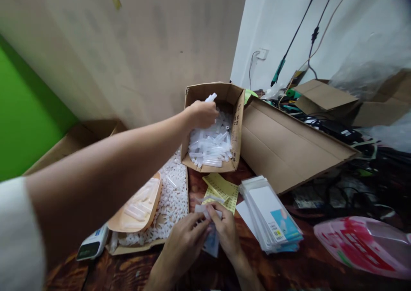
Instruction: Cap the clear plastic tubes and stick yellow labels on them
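Observation:
My left hand [184, 241] and my right hand [226, 226] meet low in the middle, just above the wooden table. Between their fingertips is a small clear plastic bag [211, 243], pinched at its upper edge; its lower part hangs below and looks bluish. Some of the bag is hidden by my fingers. Just beyond my hands lie yellow label sheets [221, 187] with rows of print. To the right of my right hand is a stack of clear-sleeved packets [269, 216] with white and blue cards.
A co-worker's arm [128, 160] crosses from the left, its hand holding clear tubes [211, 97] over a cardboard box [237, 136] of tubes. Left stand a peach tray [112, 224] and a carton of small white pieces [175, 196]. A pink package [359, 244] lies right.

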Motion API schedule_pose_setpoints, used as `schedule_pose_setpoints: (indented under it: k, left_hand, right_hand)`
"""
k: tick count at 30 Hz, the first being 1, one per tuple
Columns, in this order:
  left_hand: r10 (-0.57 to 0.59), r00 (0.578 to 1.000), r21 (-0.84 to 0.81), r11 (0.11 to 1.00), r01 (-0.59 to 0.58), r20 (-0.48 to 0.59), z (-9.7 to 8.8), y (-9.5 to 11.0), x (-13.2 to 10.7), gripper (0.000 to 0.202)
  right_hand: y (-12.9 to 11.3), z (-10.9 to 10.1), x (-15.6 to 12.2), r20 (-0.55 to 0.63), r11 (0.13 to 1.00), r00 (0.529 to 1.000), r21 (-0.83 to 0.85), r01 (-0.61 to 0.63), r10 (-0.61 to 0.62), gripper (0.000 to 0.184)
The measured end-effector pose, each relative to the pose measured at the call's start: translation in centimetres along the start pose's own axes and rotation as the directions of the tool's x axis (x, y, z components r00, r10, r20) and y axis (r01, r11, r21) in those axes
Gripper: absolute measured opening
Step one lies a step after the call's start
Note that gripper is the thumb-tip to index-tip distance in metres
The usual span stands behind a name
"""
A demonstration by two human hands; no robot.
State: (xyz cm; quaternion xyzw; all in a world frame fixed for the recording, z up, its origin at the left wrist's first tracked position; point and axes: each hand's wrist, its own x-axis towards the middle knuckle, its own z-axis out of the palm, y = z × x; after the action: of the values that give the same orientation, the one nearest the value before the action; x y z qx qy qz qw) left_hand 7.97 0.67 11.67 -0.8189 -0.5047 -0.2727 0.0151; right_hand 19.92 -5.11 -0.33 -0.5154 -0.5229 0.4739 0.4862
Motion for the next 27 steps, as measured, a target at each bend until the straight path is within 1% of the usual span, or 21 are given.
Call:
schedule_pose_setpoints:
  k: [1, 2, 3, 4, 5, 7, 10, 12, 15, 17, 20, 23, 25, 27]
  left_hand:
    - [0.016, 0.998, -0.072, 0.997, -0.02, -0.058, 0.3, 0.3, -3.6, 0.031]
    - [0.034, 0.994, -0.152, 0.987, -0.05, -0.106, 0.8, 0.3, -6.6, 0.032]
    - [0.041, 0.988, -0.228, 0.971, -0.074, -0.146, 1.6, 0.2, -8.8, 0.03]
    - [0.025, 0.984, -0.294, 0.953, -0.077, -0.177, 2.4, -0.2, -10.2, 0.025]
    - [-0.001, 0.983, -0.341, 0.938, -0.063, -0.185, 3.1, -0.6, -10.9, 0.02]
    - [-0.037, 0.987, -0.384, 0.923, -0.026, -0.154, 4.2, -1.4, -10.8, 0.015]
    - [-0.006, 0.99, -0.41, 0.911, -0.053, -0.141, 4.7, -2.3, -9.7, 0.01]
    - [0.072, 0.985, -0.33, 0.936, -0.122, -0.159, 4.6, -2.7, -9.5, 0.012]
    - [0.208, 0.962, -0.167, 0.957, -0.237, -0.175, 4.3, -3.3, -10.1, 0.016]
    - [0.235, 0.955, -0.129, 0.957, -0.26, -0.18, 4.1, -3.8, -10.4, 0.017]
    - [0.216, 0.956, -0.128, 0.962, -0.243, -0.197, 3.7, -4.6, -10.4, 0.014]
    - [0.2, 0.961, -0.141, 0.963, -0.228, -0.192, 3.1, -5.3, -10.4, 0.014]
    - [0.175, 0.971, -0.204, 0.957, -0.206, -0.161, 2.8, -5.7, -10.6, 0.015]
    - [0.111, 0.986, -0.34, 0.929, -0.148, -0.128, 2.7, -6.0, -10.9, 0.015]
  right_hand:
    - [0.0, -0.2, 0.0, 0.013, 1.0, 1.0, -0.011, 0.008, -0.008, 0.034]
    - [0.0, -0.4, 0.0, 0.025, 1.0, 1.0, -0.02, 0.015, -0.014, 0.031]
    - [0.1, -0.6, -0.1, 0.05, 0.999, 0.998, -0.04, 0.026, -0.024, 0.029]
    - [0.1, -0.7, -0.2, 0.083, 0.997, 0.996, -0.072, 0.04, -0.034, 0.028]
    - [0.2, -0.7, -0.4, 0.12, 0.992, 0.992, -0.111, 0.056, -0.043, 0.026]
    - [0.3, -0.5, -0.7, 0.189, 0.978, 0.981, -0.191, 0.086, -0.049, 0.025]
    - [0.5, 0.1, -1.1, 0.217, 0.958, 0.975, -0.269, 0.103, -0.044, 0.026]
    - [0.5, 0.5, -1.2, 0.23, 0.948, 0.972, -0.296, 0.114, -0.045, 0.024]
    - [0.1, 1.2, -1.0, 0.277, 0.939, 0.959, -0.314, 0.142, -0.053, 0.025]
    - [-0.2, 1.7, -0.8, 0.305, 0.932, 0.951, -0.327, 0.157, -0.053, 0.026]
    - [-0.4, 2.7, -0.4, 0.31, 0.918, 0.949, -0.36, 0.166, -0.05, 0.025]
    - [-0.3, 3.7, -0.2, 0.29, 0.906, 0.955, -0.389, 0.17, -0.055, 0.026]
    - [0.1, 4.2, -0.2, 0.275, 0.898, 0.959, -0.404, 0.175, -0.063, 0.027]
    - [0.4, 4.5, -0.2, 0.265, 0.891, 0.961, -0.414, 0.184, -0.075, 0.028]
